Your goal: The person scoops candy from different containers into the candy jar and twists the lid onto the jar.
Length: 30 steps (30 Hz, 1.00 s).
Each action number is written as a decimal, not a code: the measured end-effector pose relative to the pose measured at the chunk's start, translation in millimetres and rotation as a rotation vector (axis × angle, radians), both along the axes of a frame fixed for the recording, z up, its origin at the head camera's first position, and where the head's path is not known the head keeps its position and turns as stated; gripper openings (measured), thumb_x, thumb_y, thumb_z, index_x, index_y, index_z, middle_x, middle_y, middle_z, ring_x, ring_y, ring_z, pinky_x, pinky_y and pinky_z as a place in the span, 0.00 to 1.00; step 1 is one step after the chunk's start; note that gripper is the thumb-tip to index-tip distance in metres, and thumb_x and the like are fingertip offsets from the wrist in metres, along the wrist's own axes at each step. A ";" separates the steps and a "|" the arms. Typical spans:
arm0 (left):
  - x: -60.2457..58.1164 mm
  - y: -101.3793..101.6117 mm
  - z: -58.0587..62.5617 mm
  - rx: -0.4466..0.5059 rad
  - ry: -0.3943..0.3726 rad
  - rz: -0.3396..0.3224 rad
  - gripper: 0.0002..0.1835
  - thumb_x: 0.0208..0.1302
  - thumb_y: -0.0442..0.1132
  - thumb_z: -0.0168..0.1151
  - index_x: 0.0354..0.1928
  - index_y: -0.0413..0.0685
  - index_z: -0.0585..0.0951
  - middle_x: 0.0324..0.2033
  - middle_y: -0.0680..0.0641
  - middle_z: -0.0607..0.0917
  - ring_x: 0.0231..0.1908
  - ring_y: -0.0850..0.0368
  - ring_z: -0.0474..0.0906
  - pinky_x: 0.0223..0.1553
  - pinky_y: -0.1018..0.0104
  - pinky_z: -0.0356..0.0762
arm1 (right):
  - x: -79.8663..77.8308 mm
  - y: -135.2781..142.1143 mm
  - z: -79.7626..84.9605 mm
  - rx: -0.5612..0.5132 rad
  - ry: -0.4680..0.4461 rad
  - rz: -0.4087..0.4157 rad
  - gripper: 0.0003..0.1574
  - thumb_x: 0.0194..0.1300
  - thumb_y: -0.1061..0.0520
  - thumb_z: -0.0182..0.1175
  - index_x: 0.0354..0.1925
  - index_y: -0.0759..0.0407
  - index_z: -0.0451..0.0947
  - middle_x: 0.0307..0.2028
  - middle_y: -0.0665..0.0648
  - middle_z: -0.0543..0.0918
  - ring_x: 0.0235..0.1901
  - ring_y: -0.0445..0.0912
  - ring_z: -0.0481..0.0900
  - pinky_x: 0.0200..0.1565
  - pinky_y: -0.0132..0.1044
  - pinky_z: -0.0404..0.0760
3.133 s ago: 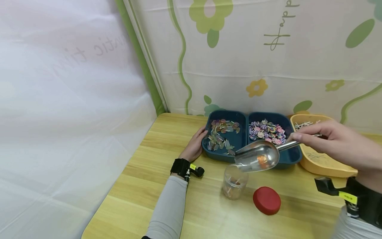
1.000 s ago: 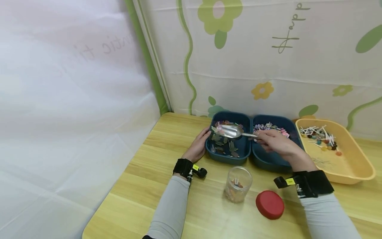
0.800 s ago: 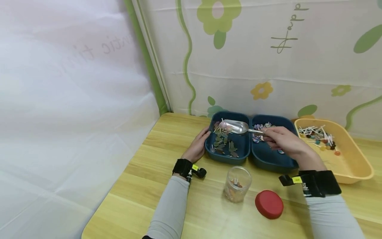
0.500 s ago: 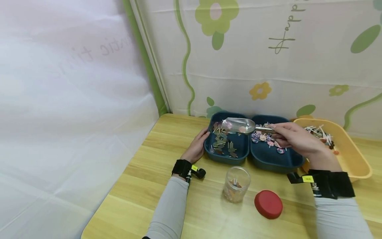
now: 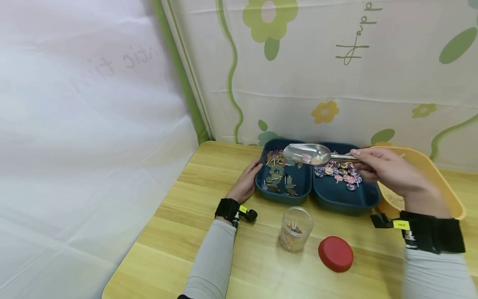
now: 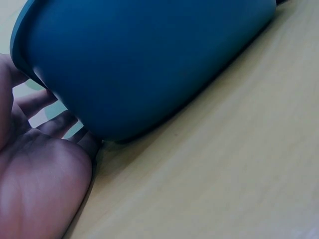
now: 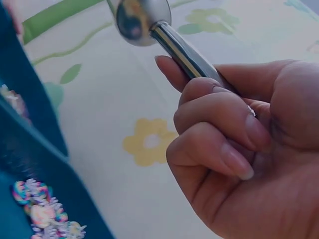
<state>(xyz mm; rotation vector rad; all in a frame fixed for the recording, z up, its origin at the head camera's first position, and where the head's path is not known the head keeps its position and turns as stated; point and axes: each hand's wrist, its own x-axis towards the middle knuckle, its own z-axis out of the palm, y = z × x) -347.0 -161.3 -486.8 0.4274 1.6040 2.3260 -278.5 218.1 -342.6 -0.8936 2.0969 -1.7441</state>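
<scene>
My right hand (image 5: pixel 392 170) grips the handle of a metal scoop (image 5: pixel 308 153), its fingers curled round it in the right wrist view. A few small pale pink and orange lollipops lie in the scoop, which hangs over two adjoining dark blue trays. Popsicle-shaped pieces (image 5: pixel 276 176) are scattered in the left blue tray (image 5: pixel 285 199); swirl lollipops (image 5: pixel 349 178) fill part of the right blue tray (image 5: pixel 345 203). At the left tray's outer wall rests my left hand (image 5: pixel 244 182), its fingers extended along the side in the left wrist view.
In front of the trays stands an uncapped clear jar (image 5: pixel 296 228) with some small lollipops inside. A red lid (image 5: pixel 335 254) lies to its right. A yellow tray (image 5: pixel 444 187) at the right is partly hidden by my right arm. A printed curtain (image 5: pixel 276 83) hangs behind the table.
Earlier the scoop tilted over the jar, then dipped into the left blue tray. Over the last second my right hand has lifted it and drawn it rightward. My left hand stays at the tray.
</scene>
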 end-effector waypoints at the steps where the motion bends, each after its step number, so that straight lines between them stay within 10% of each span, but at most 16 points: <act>1: 0.2 0.0 0.1 0.001 -0.001 -0.001 0.28 0.85 0.42 0.39 0.81 0.42 0.54 0.77 0.36 0.58 0.76 0.42 0.56 0.75 0.50 0.57 | 2.7 2.8 1.6 -0.027 -0.001 0.004 0.22 0.85 0.60 0.36 0.37 0.65 0.73 0.20 0.58 0.52 0.17 0.53 0.47 0.24 0.46 0.53; 16: -1.5 0.1 -0.2 0.004 -0.013 -0.004 0.29 0.86 0.42 0.39 0.81 0.44 0.52 0.78 0.38 0.58 0.76 0.43 0.56 0.75 0.51 0.57 | 45.7 20.1 36.3 0.219 0.369 0.029 0.23 0.77 0.77 0.38 0.45 0.66 0.80 0.18 0.51 0.56 0.15 0.44 0.55 0.21 0.38 0.61; 30: -1.1 0.9 1.2 -0.019 -0.024 0.009 0.28 0.86 0.43 0.39 0.81 0.45 0.55 0.75 0.36 0.61 0.73 0.42 0.60 0.69 0.56 0.65 | 54.6 31.6 35.0 0.346 0.374 0.004 0.24 0.76 0.76 0.44 0.52 0.62 0.84 0.21 0.53 0.62 0.18 0.46 0.63 0.19 0.36 0.64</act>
